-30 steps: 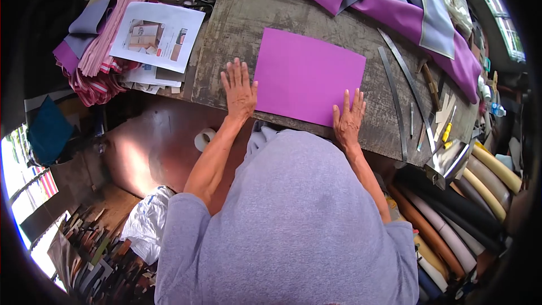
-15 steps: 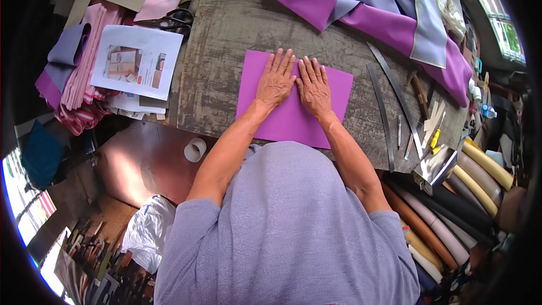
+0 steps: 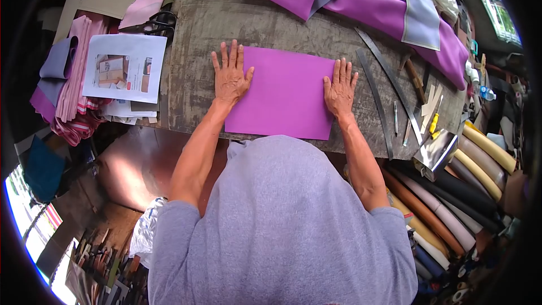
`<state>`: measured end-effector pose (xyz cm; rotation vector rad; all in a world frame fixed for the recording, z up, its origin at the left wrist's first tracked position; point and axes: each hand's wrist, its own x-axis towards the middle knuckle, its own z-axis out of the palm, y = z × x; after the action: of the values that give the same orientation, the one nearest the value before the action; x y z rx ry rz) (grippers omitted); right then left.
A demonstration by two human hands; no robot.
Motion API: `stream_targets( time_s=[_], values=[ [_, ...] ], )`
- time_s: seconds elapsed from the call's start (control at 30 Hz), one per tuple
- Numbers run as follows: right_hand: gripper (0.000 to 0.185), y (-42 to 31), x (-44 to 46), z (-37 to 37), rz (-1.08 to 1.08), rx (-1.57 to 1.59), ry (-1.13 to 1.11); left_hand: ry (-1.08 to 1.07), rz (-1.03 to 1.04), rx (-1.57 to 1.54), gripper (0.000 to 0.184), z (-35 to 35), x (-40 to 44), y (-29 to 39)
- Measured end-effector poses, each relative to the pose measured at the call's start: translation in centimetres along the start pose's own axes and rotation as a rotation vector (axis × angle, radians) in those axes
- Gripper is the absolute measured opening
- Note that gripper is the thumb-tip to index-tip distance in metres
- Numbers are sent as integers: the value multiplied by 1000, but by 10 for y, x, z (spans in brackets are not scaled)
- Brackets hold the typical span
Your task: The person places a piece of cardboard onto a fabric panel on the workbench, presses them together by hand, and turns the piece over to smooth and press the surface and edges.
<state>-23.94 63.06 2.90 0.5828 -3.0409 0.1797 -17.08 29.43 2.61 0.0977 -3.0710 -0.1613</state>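
Observation:
A flat purple sheet (image 3: 285, 93), which looks like leather or vinyl, lies on the worn wooden table (image 3: 197, 17) close to its front edge. My left hand (image 3: 230, 78) rests flat over the sheet's left edge, fingers spread, partly on the wood. At the right edge my right hand (image 3: 340, 89) lies flat too, fingers pointing away from me and thumb toward the sheet. Neither hand grips anything; both are open. Between them the sheet's whole surface shows, smooth and unfolded.
A bunched purple and grey sheet (image 3: 367, 8) covers the far right. Metal strips (image 3: 375, 101), a hammer (image 3: 416, 82) and a yellow screwdriver (image 3: 434, 123) lie on the right. On the left are a printed paper (image 3: 124, 68), scissors (image 3: 161, 24) and folded pink material (image 3: 76, 73). Rolls (image 3: 429, 209) stand below right.
Both hands have slid apart, from close together near the sheet's middle to its left and right edges. The camera view has shifted slightly.

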Motion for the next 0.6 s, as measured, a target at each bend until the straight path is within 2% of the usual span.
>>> stream_targets(
  time_s=[0.1, 0.17, 0.27, 0.4, 0.5, 0.6],
  values=[
    [66, -34, -12, -3, -81, 35, -1, -31, 6, -75, 74, 5, -17, 52],
    [64, -74, -27, -2, -151, 144, -37, -49, 137, -255, 75, 3, -45, 95],
    [62, -76, -55, -6, -215, 149, -66, -150, 301, -284, 74, -7, -91, 95],
    [60, -11, -91, -6, -79, 93, 0, -91, 108, -188, 73, -23, -142, 28],
    [63, 3, -97, -12, -60, 16, -39, -69, -94, -111, 69, -22, -175, 3],
    [65, -10, -71, -16, -12, 79, 25, -46, -250, -91, 63, -23, -193, 9]
  ],
)
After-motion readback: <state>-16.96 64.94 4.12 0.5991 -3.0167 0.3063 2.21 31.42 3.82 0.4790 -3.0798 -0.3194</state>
